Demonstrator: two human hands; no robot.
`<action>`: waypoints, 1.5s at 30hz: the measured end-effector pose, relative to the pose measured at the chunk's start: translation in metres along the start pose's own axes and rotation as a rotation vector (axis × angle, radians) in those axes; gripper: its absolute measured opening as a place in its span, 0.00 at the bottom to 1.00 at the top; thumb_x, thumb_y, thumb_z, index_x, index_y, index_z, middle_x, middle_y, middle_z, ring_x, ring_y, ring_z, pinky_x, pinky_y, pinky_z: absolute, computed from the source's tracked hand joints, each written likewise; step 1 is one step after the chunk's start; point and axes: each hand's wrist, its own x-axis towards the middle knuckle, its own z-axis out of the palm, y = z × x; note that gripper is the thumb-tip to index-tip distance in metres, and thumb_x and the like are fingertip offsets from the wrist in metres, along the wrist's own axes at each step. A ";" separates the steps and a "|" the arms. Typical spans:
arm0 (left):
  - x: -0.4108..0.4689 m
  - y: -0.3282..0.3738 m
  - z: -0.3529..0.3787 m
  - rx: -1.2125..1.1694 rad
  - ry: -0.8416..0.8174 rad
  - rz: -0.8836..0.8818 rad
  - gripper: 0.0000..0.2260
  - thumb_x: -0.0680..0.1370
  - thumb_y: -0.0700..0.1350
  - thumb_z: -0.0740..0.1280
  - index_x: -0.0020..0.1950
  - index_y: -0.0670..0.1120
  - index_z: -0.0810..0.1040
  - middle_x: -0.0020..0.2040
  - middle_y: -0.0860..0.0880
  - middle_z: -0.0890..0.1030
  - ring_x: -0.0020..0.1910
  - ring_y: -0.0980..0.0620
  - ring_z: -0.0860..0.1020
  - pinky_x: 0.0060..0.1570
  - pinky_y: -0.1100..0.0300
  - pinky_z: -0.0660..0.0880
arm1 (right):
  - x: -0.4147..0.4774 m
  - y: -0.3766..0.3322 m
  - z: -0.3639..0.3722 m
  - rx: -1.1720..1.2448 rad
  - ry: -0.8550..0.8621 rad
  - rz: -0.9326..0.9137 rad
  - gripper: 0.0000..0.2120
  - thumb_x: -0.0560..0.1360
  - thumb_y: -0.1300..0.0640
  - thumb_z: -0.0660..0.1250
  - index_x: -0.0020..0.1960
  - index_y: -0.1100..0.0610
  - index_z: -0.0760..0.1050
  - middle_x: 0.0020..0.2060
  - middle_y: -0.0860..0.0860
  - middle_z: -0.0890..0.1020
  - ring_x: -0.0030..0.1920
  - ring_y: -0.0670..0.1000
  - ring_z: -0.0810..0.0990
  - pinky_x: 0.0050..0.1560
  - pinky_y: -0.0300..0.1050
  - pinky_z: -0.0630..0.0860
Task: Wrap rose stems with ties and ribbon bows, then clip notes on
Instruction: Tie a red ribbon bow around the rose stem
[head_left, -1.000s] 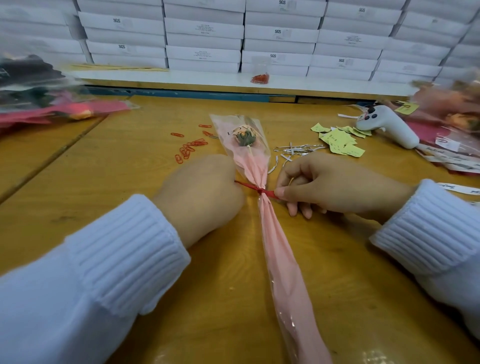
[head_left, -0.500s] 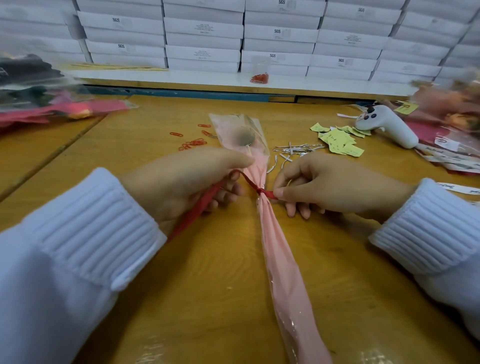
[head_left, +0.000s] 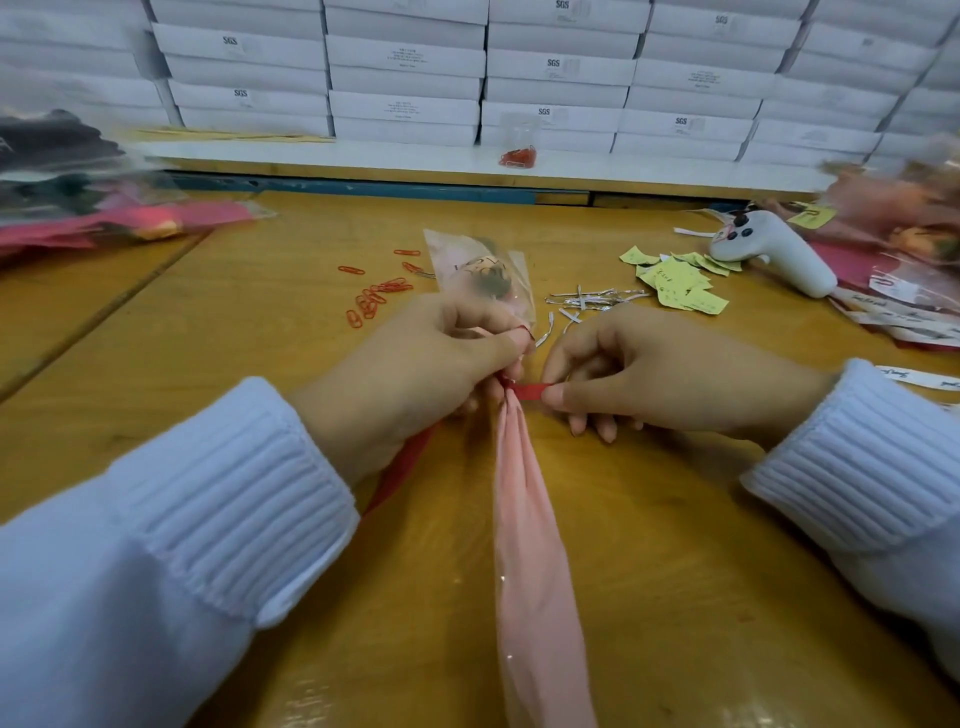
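Since half a second earlier, the left hand (head_left: 415, 374) had climbed from beside the rose (head_left: 524, 519) onto its gathered neck. The right hand (head_left: 649, 374) had stayed put.

Far left of the rose lay one blurred pile of wrapped flowers (head_left: 104, 223). Nearer, just left of the rose's head, red paper clips (head_left: 371, 304) were scattered, roughly a dozen; the bunched ones could not be counted exactly. The left hand was curled over the sleeve's neck and gripped the single red ribbon (head_left: 527, 391), whose long tail ran back under the wrist.

One rose lay in a pink sleeve, head away from the person and stem end toward them. Just right of its neck, the right hand pinched the ribbon's short end between thumb and forefinger. The two hands were close together, one on each side of the tie point.

Right of the rose's head sat one heap of silver twist ties (head_left: 592, 300), then one heap of yellow notes (head_left: 675, 283), too overlapped to count. Beyond them were one white glue gun (head_left: 774, 249), a second blurred pile of flowers (head_left: 909, 223) and several white paper strips (head_left: 914, 376).

Everything rested on a wooden table (head_left: 260, 291). Behind the rose ran a white ledge (head_left: 363, 156) bearing one clear cup of red clips (head_left: 519, 150). Behind it, stacked white boxes (head_left: 405, 78) filled the wall.
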 end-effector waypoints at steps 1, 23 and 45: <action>0.000 -0.001 0.000 0.018 -0.008 0.010 0.07 0.78 0.40 0.65 0.41 0.44 0.79 0.28 0.53 0.77 0.25 0.60 0.72 0.25 0.70 0.68 | 0.000 -0.001 0.000 0.004 0.003 -0.028 0.05 0.75 0.57 0.68 0.43 0.56 0.80 0.29 0.49 0.82 0.26 0.42 0.76 0.26 0.32 0.69; 0.003 -0.005 -0.004 0.243 -0.168 0.036 0.08 0.78 0.39 0.65 0.41 0.42 0.81 0.31 0.52 0.82 0.30 0.61 0.78 0.33 0.71 0.75 | 0.008 -0.004 0.011 0.034 0.296 -0.261 0.03 0.74 0.60 0.70 0.42 0.59 0.79 0.36 0.49 0.82 0.38 0.48 0.82 0.41 0.42 0.79; 0.003 -0.008 -0.001 0.241 -0.084 0.190 0.10 0.73 0.40 0.72 0.50 0.51 0.75 0.36 0.51 0.84 0.37 0.59 0.81 0.42 0.69 0.76 | 0.008 -0.004 0.011 0.507 0.150 0.043 0.04 0.75 0.62 0.67 0.48 0.62 0.75 0.24 0.51 0.79 0.24 0.45 0.77 0.24 0.33 0.73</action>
